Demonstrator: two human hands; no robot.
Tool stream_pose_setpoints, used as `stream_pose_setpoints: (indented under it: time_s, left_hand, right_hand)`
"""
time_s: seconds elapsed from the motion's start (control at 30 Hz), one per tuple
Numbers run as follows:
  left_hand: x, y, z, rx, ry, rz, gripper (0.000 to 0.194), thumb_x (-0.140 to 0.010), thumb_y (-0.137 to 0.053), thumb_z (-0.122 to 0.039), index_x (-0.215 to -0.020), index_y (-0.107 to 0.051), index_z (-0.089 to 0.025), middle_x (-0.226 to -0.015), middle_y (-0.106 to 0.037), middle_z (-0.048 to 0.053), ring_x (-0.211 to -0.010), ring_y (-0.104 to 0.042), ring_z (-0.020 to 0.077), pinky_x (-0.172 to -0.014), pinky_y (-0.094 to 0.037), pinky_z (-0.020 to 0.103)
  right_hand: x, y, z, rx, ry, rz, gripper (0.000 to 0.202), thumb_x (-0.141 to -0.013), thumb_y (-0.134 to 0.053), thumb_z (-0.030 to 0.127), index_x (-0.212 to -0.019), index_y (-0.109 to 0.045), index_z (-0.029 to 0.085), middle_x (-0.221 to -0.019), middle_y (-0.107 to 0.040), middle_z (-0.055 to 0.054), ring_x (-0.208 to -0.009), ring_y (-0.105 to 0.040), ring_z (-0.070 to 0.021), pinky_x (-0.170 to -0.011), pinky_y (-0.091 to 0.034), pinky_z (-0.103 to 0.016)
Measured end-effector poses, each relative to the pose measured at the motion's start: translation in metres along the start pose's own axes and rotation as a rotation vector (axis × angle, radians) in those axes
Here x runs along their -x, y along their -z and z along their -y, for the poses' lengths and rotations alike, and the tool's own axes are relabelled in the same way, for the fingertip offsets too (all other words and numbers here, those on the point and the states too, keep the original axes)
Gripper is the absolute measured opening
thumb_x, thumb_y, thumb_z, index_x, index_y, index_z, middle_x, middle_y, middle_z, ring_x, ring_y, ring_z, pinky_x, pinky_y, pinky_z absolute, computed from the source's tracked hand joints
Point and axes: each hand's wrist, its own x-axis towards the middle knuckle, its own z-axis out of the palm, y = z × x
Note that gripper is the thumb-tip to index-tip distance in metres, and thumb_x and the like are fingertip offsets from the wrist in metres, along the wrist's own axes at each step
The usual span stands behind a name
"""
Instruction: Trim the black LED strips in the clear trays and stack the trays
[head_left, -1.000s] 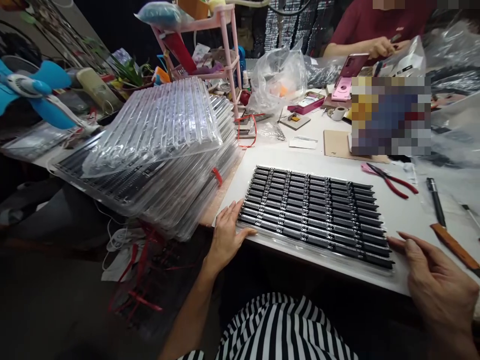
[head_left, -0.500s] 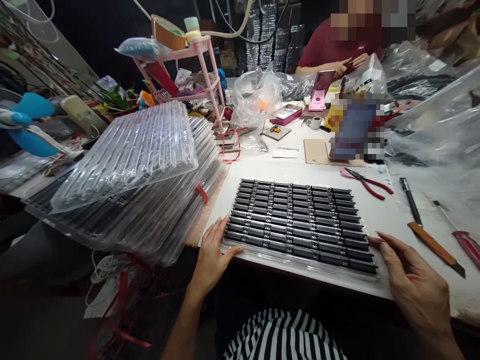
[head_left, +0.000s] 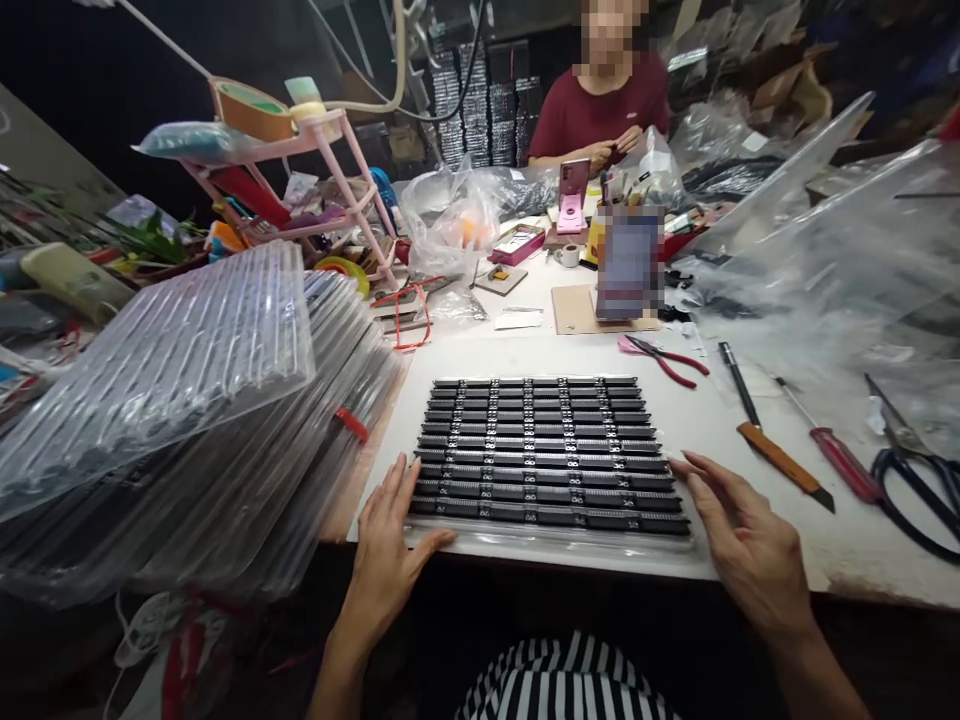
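A clear plastic tray (head_left: 551, 535) lies flat on the white tabletop. It is filled with rows of black strip-like parts (head_left: 536, 450) that carry fine teeth and small metal-looking pieces. At the tray's near left corner, my left hand (head_left: 386, 545) rests with its fingers stretched along the side and its thumb apart at the front edge. My right hand (head_left: 750, 545) is at the right side, fingers extended and the fingertips at the tray's edge. The undersides of both hands are hidden.
Stacked clear trays (head_left: 247, 430) stand on the left. Red-handled pliers (head_left: 675, 365), an orange-handled cutter (head_left: 784, 465), a red screwdriver (head_left: 844, 462) and scissors (head_left: 915, 470) lie on the right. A pink rack (head_left: 337, 190) stands behind. Across the table sits a person (head_left: 600, 110) in a maroon shirt.
My view has turned to the right, so the tray and table appear further left and the scissors have come into sight. Both hands remain at the tray's sides.
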Motion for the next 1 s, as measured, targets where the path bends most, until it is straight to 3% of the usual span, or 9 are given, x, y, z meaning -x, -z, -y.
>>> stream_pose_setpoints:
  time_s: [0.17, 0.37, 0.53, 0.77, 1.0]
  left_hand:
    - [-0.003, -0.005, 0.002, -0.039, -0.001, 0.0, 0.083, -0.082, -0.059, -0.048, -0.148, -0.01, -0.038, -0.157, -0.014, 0.01, -0.142, -0.019, 0.036, -0.106, -0.03, 0.06]
    - [-0.01, -0.016, -0.001, -0.121, -0.071, -0.092, 0.089, -0.078, -0.064, -0.043, -0.149, -0.01, -0.035, -0.157, -0.017, 0.011, -0.142, -0.012, 0.0381, -0.107, -0.022, 0.063]
    - [-0.012, -0.019, 0.003, -0.131, -0.094, -0.092, 0.093, -0.076, -0.064, -0.052, -0.149, -0.01, -0.034, -0.157, -0.016, 0.012, -0.142, -0.01, 0.0393, -0.106, -0.022, 0.066]
    - [-0.011, -0.016, 0.012, -0.121, -0.103, -0.001, 0.095, -0.077, -0.062, -0.054, -0.15, -0.005, -0.033, -0.157, -0.013, 0.013, -0.141, -0.013, 0.0393, -0.104, -0.029, 0.064]
    - [-0.01, -0.02, 0.008, -0.071, -0.085, -0.064, 0.102, -0.071, -0.068, -0.055, -0.15, -0.008, -0.031, -0.156, -0.018, 0.013, -0.141, -0.016, 0.0385, -0.108, -0.025, 0.061]
  right_hand:
    - [-0.001, 0.0, -0.003, -0.012, 0.043, 0.0, 0.033, -0.09, -0.051, 0.048, -0.115, -0.063, 0.03, -0.114, -0.064, -0.001, -0.107, -0.054, -0.0229, -0.046, -0.05, -0.022]
    - [-0.005, -0.004, -0.012, -0.008, 0.131, 0.009, 0.03, -0.092, -0.049, 0.044, -0.114, -0.063, 0.031, -0.111, -0.065, -0.001, -0.104, -0.057, -0.0218, -0.056, -0.055, -0.024]
    - [-0.004, -0.008, -0.021, -0.004, 0.154, -0.008, 0.03, -0.091, -0.049, 0.045, -0.115, -0.063, 0.034, -0.112, -0.065, 0.001, -0.102, -0.057, -0.0216, -0.06, -0.056, -0.025]
    - [-0.005, -0.005, -0.014, 0.015, 0.167, -0.045, 0.029, -0.089, -0.05, 0.048, -0.11, -0.065, 0.034, -0.108, -0.066, 0.002, -0.097, -0.059, -0.0208, -0.062, -0.057, -0.026]
    - [-0.006, -0.005, -0.015, 0.046, 0.279, -0.067, 0.026, -0.09, -0.05, 0.043, -0.111, -0.063, 0.035, -0.106, -0.067, 0.003, -0.092, -0.062, -0.0203, -0.072, -0.056, -0.031]
